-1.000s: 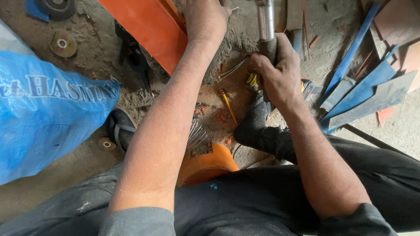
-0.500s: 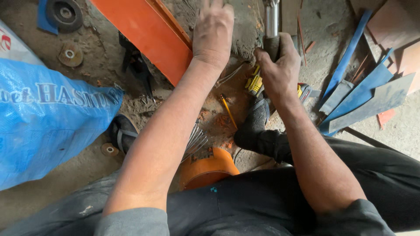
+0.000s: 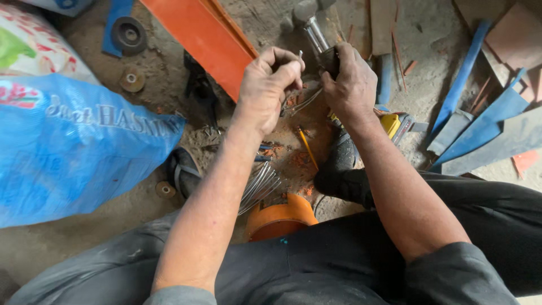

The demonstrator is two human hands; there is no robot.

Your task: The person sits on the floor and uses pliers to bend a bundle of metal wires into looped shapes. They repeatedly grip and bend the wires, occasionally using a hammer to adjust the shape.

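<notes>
The right hand (image 3: 351, 79) grips a shiny steel hammer (image 3: 316, 34) above the dusty floor (image 3: 271, 22); the left hand (image 3: 270, 85) pinches 1 thin nail (image 3: 300, 56), its tip hidden

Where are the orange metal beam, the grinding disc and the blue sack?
orange metal beam (image 3: 197, 39), head view, on its flat face.
grinding disc (image 3: 129, 35), head view, on its hub.
blue sack (image 3: 73, 152), head view, on its middle.

Two grinding discs (image 3: 129, 35), several blue strips (image 3: 463, 79), one orange bar (image 3: 203, 39).
</notes>
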